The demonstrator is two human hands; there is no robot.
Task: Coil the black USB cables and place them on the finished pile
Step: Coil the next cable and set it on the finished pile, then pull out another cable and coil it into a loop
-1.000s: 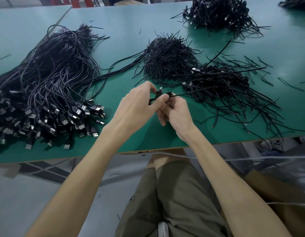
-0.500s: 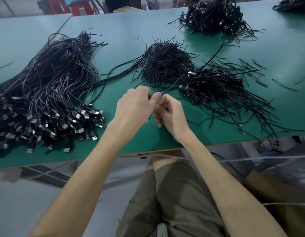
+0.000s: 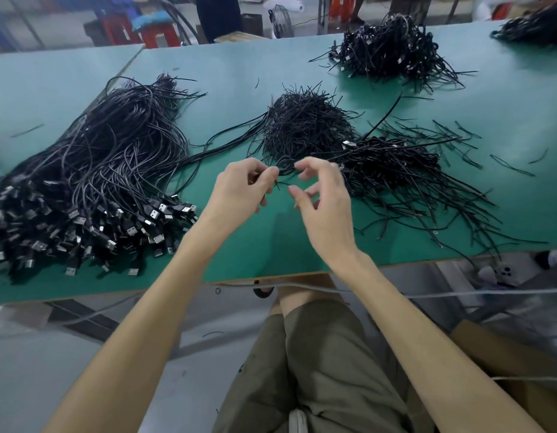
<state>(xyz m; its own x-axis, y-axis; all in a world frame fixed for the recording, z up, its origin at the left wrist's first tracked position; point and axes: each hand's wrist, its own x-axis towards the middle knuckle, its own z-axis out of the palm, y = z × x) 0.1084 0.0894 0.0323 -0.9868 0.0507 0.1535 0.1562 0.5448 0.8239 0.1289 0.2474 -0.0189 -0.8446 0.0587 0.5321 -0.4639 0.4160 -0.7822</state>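
My left hand [image 3: 242,190] is curled round a small black cable bundle [image 3: 252,180], mostly hidden in its fingers. A thin black wire end [image 3: 280,183] sticks out from it toward my right hand [image 3: 322,201]. My right hand hovers just beside it, thumb and fingers apart and loosely bent, holding nothing. Both hands are above the green table [image 3: 271,245] near its front edge. The finished pile of coiled cables [image 3: 392,160] lies just right of my hands. A big heap of loose USB cables [image 3: 99,170] with plugs toward me fills the left.
A mound of thin black ties [image 3: 305,126] sits behind my hands. Another cable pile [image 3: 389,48] lies at the far right, one more [image 3: 533,26] at the corner. Loose wire strands [image 3: 452,214] trail right of the finished pile. Red stools [image 3: 155,32] stand beyond the table.
My hands were pressed together around the bundle; now they have parted. My right hand has let go and spread its fingers, while my left keeps hold.
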